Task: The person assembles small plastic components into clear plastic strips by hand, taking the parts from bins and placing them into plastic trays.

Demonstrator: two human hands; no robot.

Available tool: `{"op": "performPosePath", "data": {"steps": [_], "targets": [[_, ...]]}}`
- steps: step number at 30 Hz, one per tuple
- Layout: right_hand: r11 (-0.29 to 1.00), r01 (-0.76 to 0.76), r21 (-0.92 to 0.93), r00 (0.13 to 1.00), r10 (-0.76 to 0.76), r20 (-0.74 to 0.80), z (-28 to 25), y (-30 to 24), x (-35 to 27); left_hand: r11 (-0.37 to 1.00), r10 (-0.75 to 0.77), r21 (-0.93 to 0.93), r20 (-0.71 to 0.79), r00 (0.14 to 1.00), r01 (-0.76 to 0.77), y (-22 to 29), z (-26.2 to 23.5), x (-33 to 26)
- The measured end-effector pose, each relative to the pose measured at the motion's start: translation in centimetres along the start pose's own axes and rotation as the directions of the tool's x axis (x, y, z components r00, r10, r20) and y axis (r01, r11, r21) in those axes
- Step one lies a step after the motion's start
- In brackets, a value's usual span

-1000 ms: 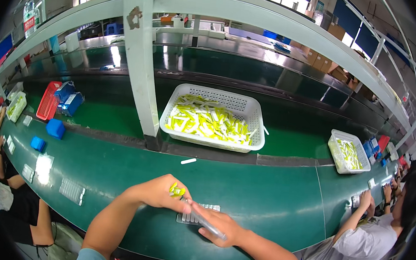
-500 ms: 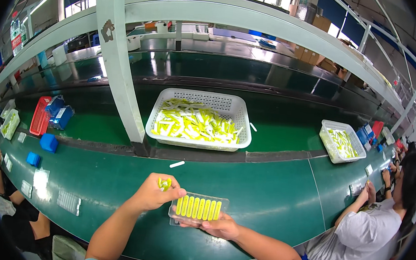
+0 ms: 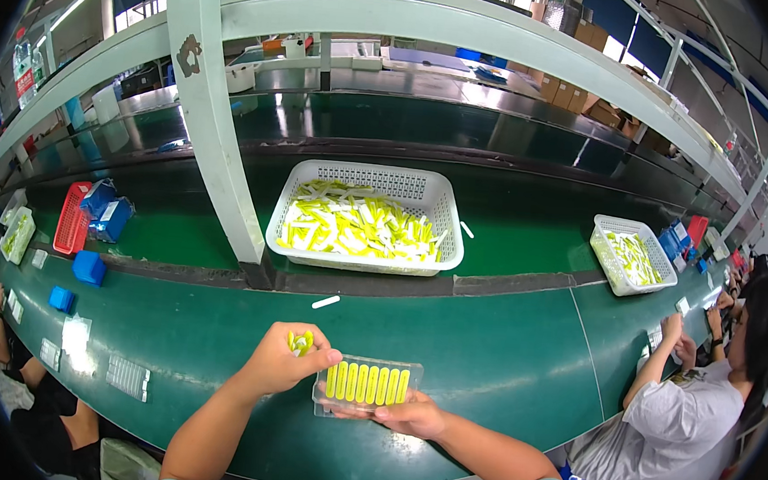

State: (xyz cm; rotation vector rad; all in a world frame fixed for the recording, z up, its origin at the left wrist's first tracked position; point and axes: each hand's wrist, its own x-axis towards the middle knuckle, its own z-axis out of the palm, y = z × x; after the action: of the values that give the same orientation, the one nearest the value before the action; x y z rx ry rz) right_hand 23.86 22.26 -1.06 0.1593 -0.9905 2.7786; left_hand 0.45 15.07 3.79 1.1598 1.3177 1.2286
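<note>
My left hand [image 3: 281, 360] is closed around a small bunch of yellow-green strips [image 3: 301, 343] whose ends stick out above the fingers. Its thumb and fingertips press at the upper left corner of a clear plastic tray [image 3: 415, 381]. Inside that tray several yellow-green strips [image 3: 367, 384] stand upright side by side in a row. My right hand [image 3: 415, 416] grips the tray from below and the right, thumb on the near edge. Whether a strip sits under the left thumb is hidden.
Beyond my hands, a white basket [image 3: 362, 264] holds a heap of similar strips. A loose white strip [image 3: 326, 302] lies before it. Left are an empty clear tray [image 3: 128, 377], blue boxes [image 3: 89, 267] and a red basket [image 3: 72, 218]. A co-worker [image 3: 690, 418] sits right, near another basket [image 3: 630, 282].
My hands and the tray have hardly moved, with the left thumb still at the tray's left corner. The co-worker on the right has raised a hand. The view has shifted slightly.
</note>
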Motion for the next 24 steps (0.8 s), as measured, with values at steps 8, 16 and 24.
{"op": "performPosePath", "data": {"steps": [8,16,24], "targets": [[-0.306,0.199,-0.931,0.966,-0.097,0.238,2.1,-3.0,0.7,0.78,-0.328,-0.527,0.114,0.938,0.337,0.1,-0.2,-3.8],[-0.351,0.137,-0.926,0.959,-0.187,0.212,1.9,-2.5,1.2,0.616,-0.49,-0.591,0.229,0.841,0.52,-2.1,0.0,-5.7],[-0.573,0.154,-0.805,0.947,-0.145,0.285,2.1,-2.2,1.6,0.642,-0.498,-0.568,0.203,0.843,0.515,-3.3,0.3,-6.1]]}}
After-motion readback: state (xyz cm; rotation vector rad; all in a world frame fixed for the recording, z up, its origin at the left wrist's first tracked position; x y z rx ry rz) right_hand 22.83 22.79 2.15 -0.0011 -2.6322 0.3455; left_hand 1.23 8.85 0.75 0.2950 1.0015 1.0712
